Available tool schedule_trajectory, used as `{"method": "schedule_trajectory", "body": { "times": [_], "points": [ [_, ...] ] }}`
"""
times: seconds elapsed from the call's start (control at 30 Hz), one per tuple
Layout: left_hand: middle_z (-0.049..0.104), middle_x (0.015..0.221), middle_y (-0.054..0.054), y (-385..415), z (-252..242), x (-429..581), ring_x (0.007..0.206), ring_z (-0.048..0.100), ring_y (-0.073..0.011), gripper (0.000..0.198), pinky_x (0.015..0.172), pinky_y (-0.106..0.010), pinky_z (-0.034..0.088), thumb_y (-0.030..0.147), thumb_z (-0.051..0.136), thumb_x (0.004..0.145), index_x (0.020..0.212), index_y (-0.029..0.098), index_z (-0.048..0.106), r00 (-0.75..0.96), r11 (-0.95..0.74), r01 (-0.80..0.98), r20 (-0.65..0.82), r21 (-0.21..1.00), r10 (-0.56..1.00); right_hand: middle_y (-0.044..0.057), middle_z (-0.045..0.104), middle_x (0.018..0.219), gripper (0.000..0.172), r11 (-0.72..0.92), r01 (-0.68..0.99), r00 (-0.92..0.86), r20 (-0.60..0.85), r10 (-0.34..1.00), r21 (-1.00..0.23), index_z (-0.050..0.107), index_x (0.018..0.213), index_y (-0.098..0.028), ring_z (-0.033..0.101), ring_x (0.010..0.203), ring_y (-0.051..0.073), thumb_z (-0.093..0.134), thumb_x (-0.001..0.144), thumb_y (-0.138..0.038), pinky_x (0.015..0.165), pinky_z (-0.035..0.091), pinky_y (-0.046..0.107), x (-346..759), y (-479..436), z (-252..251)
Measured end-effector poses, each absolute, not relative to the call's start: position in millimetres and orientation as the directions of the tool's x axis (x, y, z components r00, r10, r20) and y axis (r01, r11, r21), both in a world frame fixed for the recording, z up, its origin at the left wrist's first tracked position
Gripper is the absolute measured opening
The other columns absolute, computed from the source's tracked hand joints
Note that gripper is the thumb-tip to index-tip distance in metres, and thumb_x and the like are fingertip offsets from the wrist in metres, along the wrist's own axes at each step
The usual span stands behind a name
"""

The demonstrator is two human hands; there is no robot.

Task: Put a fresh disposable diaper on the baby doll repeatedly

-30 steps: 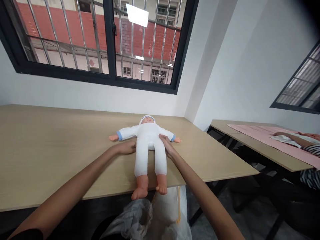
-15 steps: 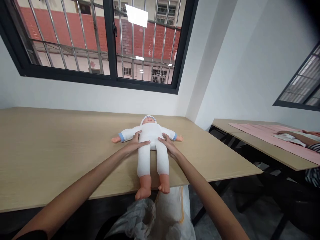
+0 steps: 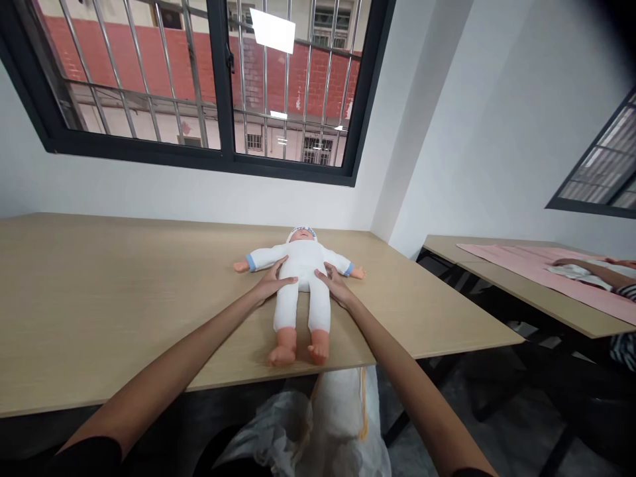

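A baby doll in a white suit with blue cuffs and a white cap lies on its back on the wooden table. Its head points toward the window wall and its bare feet toward me, just inside the front edge. My left hand grips the doll's hip and waist from the left, thumb across the front. From the other side my right hand holds it the same way. The fingertips under the doll's sides are partly hidden. Both doll arms are spread out sideways.
Below the table edge are a whitish bag with an orange cord and a crumpled clear plastic bag. A second table at right bears a pink cloth, where another person's arm rests. A barred window is ahead.
The doll has slid away from me with both hands on it. Its feet, which hung past the table's front edge, now lie over the tabletop.
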State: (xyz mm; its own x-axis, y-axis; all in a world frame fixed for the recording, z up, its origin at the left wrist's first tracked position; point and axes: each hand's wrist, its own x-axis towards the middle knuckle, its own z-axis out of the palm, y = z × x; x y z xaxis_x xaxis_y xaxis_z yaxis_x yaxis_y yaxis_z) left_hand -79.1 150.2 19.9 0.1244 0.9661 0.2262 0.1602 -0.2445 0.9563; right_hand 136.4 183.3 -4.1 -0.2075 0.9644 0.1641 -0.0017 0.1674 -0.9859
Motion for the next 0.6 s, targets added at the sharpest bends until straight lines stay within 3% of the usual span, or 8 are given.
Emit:
{"method": "schedule_trajectory", "body": {
  "times": [0.23,0.37,0.53,0.6],
  "points": [
    [0.038,0.145,-0.008,148,17,-79,0.129,0.039,-0.0353,0.094,0.098,-0.034,0.044,0.053,0.071,0.063,0.143,0.022,0.031,0.131,-0.247,0.163,0.227,0.955,0.965,0.010,0.044,0.138,0.087,0.205,-0.046,-0.228,0.210,0.951,-0.978,0.035,0.137,-0.022,0.045,0.124,0.027,0.066,0.066,-0.061,0.099,0.042,0.036,133,177,1],
    [0.036,0.145,-0.009,147,17,-79,0.130,0.036,-0.0335,0.090,0.102,-0.034,0.039,0.052,0.068,0.068,0.142,0.018,0.032,0.105,-0.260,0.220,0.242,0.940,0.965,0.008,0.049,0.134,0.081,0.214,0.015,-0.195,0.207,0.959,-0.977,0.041,0.133,-0.028,0.046,0.124,0.027,0.065,0.065,-0.064,0.099,0.042,0.036,134,182,-2],
    [0.042,0.141,-0.014,144,20,-80,0.129,0.039,-0.0315,0.074,0.107,-0.042,0.032,0.051,0.069,0.069,0.131,0.018,0.044,0.025,-0.257,0.282,0.260,0.924,0.965,0.009,0.046,0.135,0.077,0.221,0.049,-0.155,0.211,0.965,-0.974,0.039,0.133,-0.023,0.044,0.125,0.026,0.061,0.070,-0.061,0.106,0.035,0.041,138,184,-5],
    [0.039,0.143,-0.014,140,21,-77,0.131,0.036,-0.0316,0.077,0.108,-0.043,0.030,0.049,0.070,0.069,0.133,0.019,0.041,-0.002,-0.249,0.252,0.258,0.935,0.966,0.009,0.040,0.141,0.074,0.228,0.041,-0.160,0.219,0.962,-0.973,0.039,0.132,-0.023,0.041,0.128,0.025,0.062,0.071,-0.058,0.106,0.034,0.039,139,180,-3]
  ]
}}
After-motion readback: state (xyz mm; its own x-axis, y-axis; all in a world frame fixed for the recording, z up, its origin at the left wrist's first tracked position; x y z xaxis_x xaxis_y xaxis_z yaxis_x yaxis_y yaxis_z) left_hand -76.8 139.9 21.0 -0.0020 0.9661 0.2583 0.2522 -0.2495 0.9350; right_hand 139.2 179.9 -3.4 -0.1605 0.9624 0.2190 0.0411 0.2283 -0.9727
